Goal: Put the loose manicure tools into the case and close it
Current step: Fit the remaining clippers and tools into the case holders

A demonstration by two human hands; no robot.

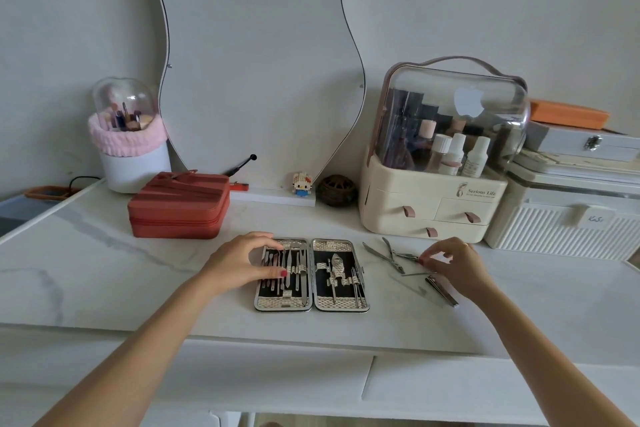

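Note:
An open manicure case [311, 303] lies flat on the white marble tabletop, both halves holding several steel tools in loops. My left hand [239, 262] rests on the case's left half, fingers spread over the tools there. To the right of the case lie loose tools: crossed scissors and nippers [388, 255], a thin stick [414, 274] and a nail clipper [443, 291]. My right hand [453, 262] hovers over them, thumb and fingertips pinching the end of the nippers near the handle.
A red zip case [178, 208] sits behind left. A cream cosmetics organiser [429, 208] with a clear dome stands behind right, beside white boxes [568, 222]. A wavy mirror [259, 62], a brush holder [131, 146], a small toy figure [302, 184] and a dark ball [336, 190] line the back.

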